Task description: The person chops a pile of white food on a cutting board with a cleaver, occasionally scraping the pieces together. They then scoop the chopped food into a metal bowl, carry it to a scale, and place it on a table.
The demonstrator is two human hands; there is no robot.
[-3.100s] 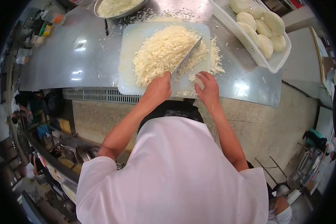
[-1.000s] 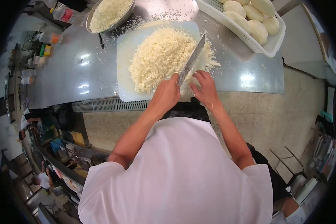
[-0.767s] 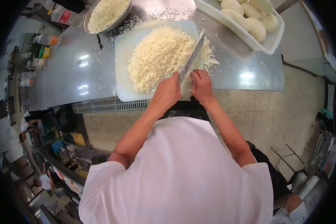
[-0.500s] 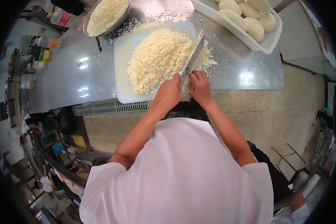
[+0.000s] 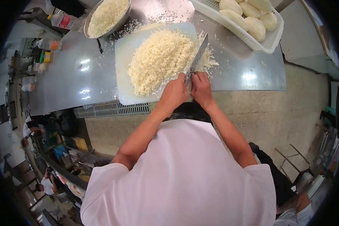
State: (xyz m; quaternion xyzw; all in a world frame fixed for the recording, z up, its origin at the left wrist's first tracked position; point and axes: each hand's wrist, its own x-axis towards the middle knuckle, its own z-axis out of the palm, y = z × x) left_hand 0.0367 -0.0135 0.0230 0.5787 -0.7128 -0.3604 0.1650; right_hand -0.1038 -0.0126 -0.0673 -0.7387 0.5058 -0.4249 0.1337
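Shiny metal makes up the tabletop [image 5: 71, 71] in front of you, with tiled floor [image 5: 252, 109] below its near edge. Closest to you, at that edge, your left hand [image 5: 173, 92] closes round the handle end of a knife [image 5: 199, 52], its blade slanting away and to the right. Your right hand [image 5: 201, 88] sits just beside the blade with its fingers curled in; you cannot tell from here whether they have hold of anything.

Under the work, the pale board [image 5: 122, 71] reaches the near edge. Most of it carries a broad heap of finely cut pale bits [image 5: 160, 56], left of the blade. Right of the blade lie longer strips [image 5: 210, 62], coarser than the heap, so the cutting looks well along on the board but uneven.

Farther off, toward the far left, a metal bowl [image 5: 118, 26] holds more small pale pieces [image 5: 107, 15], with loose crumbs between it and the board. Toward the far right, a white basket [image 5: 267, 47] carries several peeled, whole pale lumps [image 5: 255, 29], uncut as far as they show. Beyond the bowl, near the left side, lies a clear bottle [image 5: 65, 19].
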